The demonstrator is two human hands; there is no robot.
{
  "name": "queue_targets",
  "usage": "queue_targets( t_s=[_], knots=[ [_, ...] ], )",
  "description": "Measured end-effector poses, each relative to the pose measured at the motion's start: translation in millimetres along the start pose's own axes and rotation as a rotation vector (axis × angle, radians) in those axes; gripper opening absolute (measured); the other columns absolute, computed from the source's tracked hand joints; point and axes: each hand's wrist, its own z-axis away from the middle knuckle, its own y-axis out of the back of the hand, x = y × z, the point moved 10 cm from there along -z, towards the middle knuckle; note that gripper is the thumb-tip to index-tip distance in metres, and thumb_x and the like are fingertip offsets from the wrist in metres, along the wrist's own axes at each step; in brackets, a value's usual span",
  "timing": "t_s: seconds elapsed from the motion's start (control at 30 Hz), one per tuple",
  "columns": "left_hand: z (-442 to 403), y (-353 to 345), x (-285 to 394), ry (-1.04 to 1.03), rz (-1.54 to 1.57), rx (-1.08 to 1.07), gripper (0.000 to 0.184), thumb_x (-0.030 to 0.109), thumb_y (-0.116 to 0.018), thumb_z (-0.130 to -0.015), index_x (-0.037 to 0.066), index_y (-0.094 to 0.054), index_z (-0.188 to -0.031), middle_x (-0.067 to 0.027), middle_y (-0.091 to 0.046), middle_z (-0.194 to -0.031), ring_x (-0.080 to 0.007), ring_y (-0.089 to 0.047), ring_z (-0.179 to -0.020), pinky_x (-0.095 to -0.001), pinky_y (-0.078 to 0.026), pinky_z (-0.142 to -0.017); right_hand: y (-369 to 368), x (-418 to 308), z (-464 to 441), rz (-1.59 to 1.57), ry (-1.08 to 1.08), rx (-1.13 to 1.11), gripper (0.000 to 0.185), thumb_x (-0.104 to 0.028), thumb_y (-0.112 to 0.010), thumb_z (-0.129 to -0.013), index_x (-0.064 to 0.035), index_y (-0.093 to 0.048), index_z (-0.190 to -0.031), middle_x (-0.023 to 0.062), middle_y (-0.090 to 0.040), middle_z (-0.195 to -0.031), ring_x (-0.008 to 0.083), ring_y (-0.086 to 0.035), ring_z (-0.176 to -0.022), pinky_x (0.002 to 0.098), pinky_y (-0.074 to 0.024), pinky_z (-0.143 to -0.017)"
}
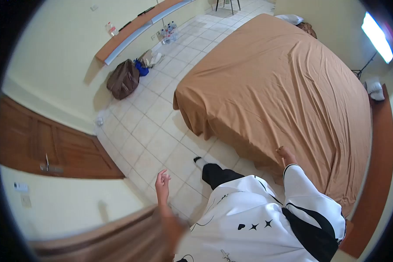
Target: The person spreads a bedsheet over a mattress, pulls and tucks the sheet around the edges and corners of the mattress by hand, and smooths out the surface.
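My left hand (162, 185) is raised over the tiled floor, its fingers loosely bent and apart, holding nothing. My right hand (287, 156) is in front of the near side of the bed, fingers slightly bent, with nothing visible in it. Whether it touches the brown bedsheet (266, 87) cannot be made out. The sheet covers the whole bed, with many wrinkles on its right half and its edge hanging in folds toward the floor.
Beyond the bed's left side, a brown bag (123, 80) and a blue bag (141, 67) lie on the floor by the wall. Water bottles (168, 35) stand farther back. A wooden door (56, 139) is at left, a bright lamp (377, 37) at right, a pillow (289, 18) at the far edge.
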Motion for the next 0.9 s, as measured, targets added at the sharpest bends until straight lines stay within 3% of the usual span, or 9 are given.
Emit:
queue_targets(
  t_s=[0.13, 0.27, 0.33, 0.4, 0.47, 0.53, 0.67, 0.73, 0.9],
  knots=[
    [-78.9, 105.6, -52.7, 0.051, 0.085, 0.176, 0.026, 0.009, -0.051, -0.089, 0.000, -0.050, -0.113, -0.0048, -0.052, -0.084, -0.0132, -0.054, -0.078, -0.0262, -0.044, -0.076, 14.9, -98.9, -51.4, -0.055, -0.142, -0.212, 0.031, -0.033, -0.050, -0.086, -0.0073, -0.065, -0.094, 0.0146, -0.061, -0.103, 0.0301, -0.057, -0.094, 0.0412, -0.0449, -0.076],
    [-73.4, 202.8, -218.7, 0.486, -0.092, 0.192, 0.025, 0.008, -0.051, -0.087, -0.001, -0.050, -0.110, -0.0055, -0.054, -0.087, -0.0150, -0.055, -0.079, -0.0268, -0.045, -0.074, 36.1, -270.4, -136.5, -0.066, 0.085, -0.111, 0.033, -0.033, -0.051, -0.086, -0.0058, -0.064, -0.098, 0.0158, -0.061, -0.104, 0.0320, -0.056, -0.096, 0.0410, -0.0438, -0.079],
    [-74.7, 225.6, -257.1, 0.674, -0.115, 0.175, 0.026, 0.009, -0.051, -0.087, -0.001, -0.050, -0.111, -0.0059, -0.054, -0.088, -0.0153, -0.055, -0.079, -0.0271, -0.045, -0.074, 59.5, -372.1, -169.5, -0.068, 0.288, -0.027, 0.034, -0.034, -0.051, -0.086, -0.0051, -0.063, -0.100, 0.0164, -0.061, -0.104, 0.0329, -0.056, -0.097, 0.0409, -0.0433, -0.081],
    [-90.4, 238.4, -269.1, 0.760, -0.103, 0.171, 0.026, 0.010, -0.050, -0.087, -0.001, -0.050, -0.112, -0.0063, -0.054, -0.089, -0.0156, -0.055, -0.080, -0.0273, -0.045, -0.073, 90.1, -470.5, -192.9, -0.071, 0.512, 0.061, 0.036, -0.034, -0.051, -0.085, -0.0043, -0.062, -0.102, 0.0170, -0.061, -0.105, 0.0339, -0.056, -0.098, 0.0407, -0.0427, -0.082],
    [-123.0, 254.7, -272.4, 0.782, -0.099, 0.157, 0.027, 0.011, -0.050, -0.088, -0.001, -0.050, -0.112, -0.0067, -0.055, -0.090, -0.0159, -0.055, -0.080, -0.0275, -0.045, -0.073, 149.3, -552.1, -168.3, -0.281, 0.335, 0.029, 0.032, -0.031, -0.051, -0.084, -0.0098, -0.063, -0.104, 0.0140, -0.060, -0.109, 0.0324, -0.056, -0.099, 0.0388, -0.0440, -0.085],
    [-168.4, 269.8, -274.4, 0.778, -0.107, 0.136, 0.028, 0.012, -0.050, -0.088, -0.001, -0.049, -0.113, -0.0070, -0.055, -0.092, -0.0162, -0.055, -0.080, -0.0278, -0.045, -0.073, 169.1, -616.9, -179.3, -0.382, 0.486, 0.101, 0.037, -0.034, -0.052, -0.084, -0.0056, -0.061, -0.105, 0.0204, -0.063, -0.094, 0.0363, -0.059, -0.089, 0.0427, -0.0450, -0.079],
    [-290.9, 299.9, -268.0, 0.714, -0.131, 0.068, 0.029, 0.013, -0.049, -0.089, -0.001, -0.049, -0.114, -0.0078, -0.055, -0.094, -0.0168, -0.056, -0.081, -0.0282, -0.046, -0.073, 113.6, -661.9, -248.4, -0.336, 0.382, 0.098, 0.037, -0.035, -0.053, -0.083, -0.0056, -0.063, -0.103, 0.0210, -0.063, -0.092, 0.0366, -0.059, -0.087, 0.0439, -0.0457, -0.077],
    [-364.9, 313.8, -257.3, 0.665, -0.155, 0.018, 0.030, 0.014, -0.049, -0.089, -0.001, -0.048, -0.115, -0.0082, -0.055, -0.095, -0.0171, -0.056, -0.082, -0.0285, -0.046, -0.073, 84.0, -666.7, -271.9, -0.218, 0.188, -0.036, 0.040, -0.036, -0.055, -0.082, -0.0037, -0.063, -0.103, 0.0213, -0.062, -0.096, 0.0356, -0.059, -0.091, 0.0434, -0.0461, -0.080],
    [-574.8, 343.9, -214.1, 0.525, -0.285, -0.158, 0.032, 0.017, -0.048, -0.090, -0.001, -0.048, -0.116, -0.0091, -0.056, -0.098, -0.0178, -0.056, -0.083, -0.0290, -0.046, -0.072, 83.2, -656.0, -245.3, -0.430, -0.204, -0.051, 0.045, -0.040, -0.055, -0.082, 0.0010, -0.063, -0.100, 0.0209, -0.062, -0.100, 0.0351, -0.058, -0.097, 0.0416, -0.0454, -0.086]
  ],
)
